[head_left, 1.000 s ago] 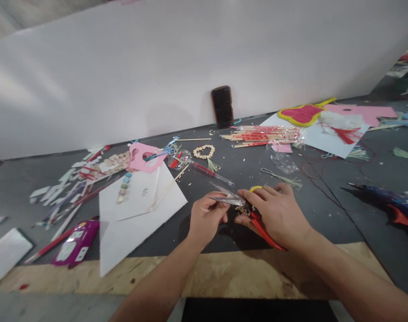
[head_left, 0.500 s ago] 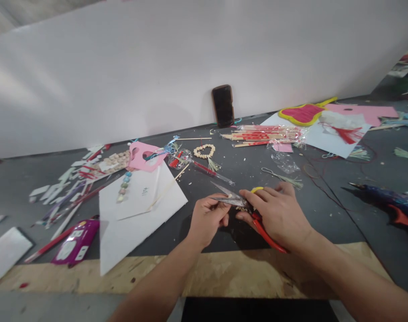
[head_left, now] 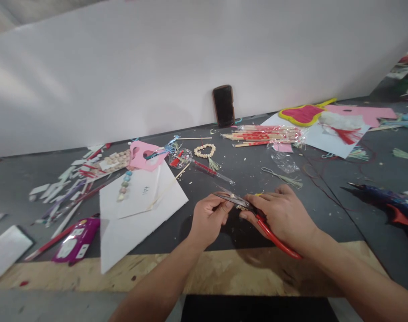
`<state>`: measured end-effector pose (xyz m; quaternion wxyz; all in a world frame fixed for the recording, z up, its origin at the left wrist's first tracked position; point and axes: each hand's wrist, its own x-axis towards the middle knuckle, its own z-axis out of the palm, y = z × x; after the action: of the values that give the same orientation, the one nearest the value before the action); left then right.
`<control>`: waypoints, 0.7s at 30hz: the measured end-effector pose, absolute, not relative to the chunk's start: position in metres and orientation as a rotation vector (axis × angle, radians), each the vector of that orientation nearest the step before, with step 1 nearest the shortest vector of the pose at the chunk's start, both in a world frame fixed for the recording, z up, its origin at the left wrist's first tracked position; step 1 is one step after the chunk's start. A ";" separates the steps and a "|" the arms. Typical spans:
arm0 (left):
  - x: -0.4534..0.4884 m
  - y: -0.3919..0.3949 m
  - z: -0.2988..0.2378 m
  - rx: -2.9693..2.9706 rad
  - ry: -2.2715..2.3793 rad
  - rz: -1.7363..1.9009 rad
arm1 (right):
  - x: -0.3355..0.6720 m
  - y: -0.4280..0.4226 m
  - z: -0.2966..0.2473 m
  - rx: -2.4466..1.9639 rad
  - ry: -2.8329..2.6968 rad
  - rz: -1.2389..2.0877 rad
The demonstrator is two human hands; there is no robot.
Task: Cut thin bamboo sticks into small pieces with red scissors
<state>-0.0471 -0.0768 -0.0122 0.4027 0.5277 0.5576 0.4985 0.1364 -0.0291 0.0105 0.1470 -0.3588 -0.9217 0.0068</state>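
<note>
My right hand [head_left: 284,217] grips red-handled scissors [head_left: 277,239] over the dark table, the steel blades [head_left: 230,197] closed and pointing left. My left hand [head_left: 208,219] is curled in a pinch right at the blade tips, holding something too small to make out. A few small wooden beads show between my hands under the blades. Both hands sit just beyond the bare wooden strip [head_left: 224,268] at the table's near edge.
White paper sheets [head_left: 136,214] lie to the left, with a purple packet [head_left: 76,241] and scraps beyond. A bead heart [head_left: 204,151], bagged sticks [head_left: 264,134] and a phone [head_left: 223,105] against the white wall are farther back. A blue glue gun [head_left: 384,199] lies at right.
The scissor blades, open a second ago, have closed. My right hand has lowered slightly, and the red handle now sticks out farther toward me.
</note>
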 end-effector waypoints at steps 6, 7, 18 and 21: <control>-0.046 -0.077 -0.003 1.484 1.476 1.267 | 0.138 -0.028 0.015 -1.015 -2.675 0.102; -0.046 -0.077 -0.002 1.494 1.479 1.273 | 0.138 -0.027 0.016 -1.017 -2.681 0.121; -0.046 -0.076 -0.001 1.567 1.455 1.306 | 0.142 -0.023 0.023 -0.989 -2.731 0.233; -0.047 -0.076 -0.003 1.595 1.451 1.313 | 0.143 -0.023 0.024 -0.987 -2.747 0.282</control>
<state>-0.0466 -0.0760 -0.0034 0.3036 0.6021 0.5477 0.4954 0.1427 -0.0231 0.0241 0.1042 -0.3347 -0.9316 0.0956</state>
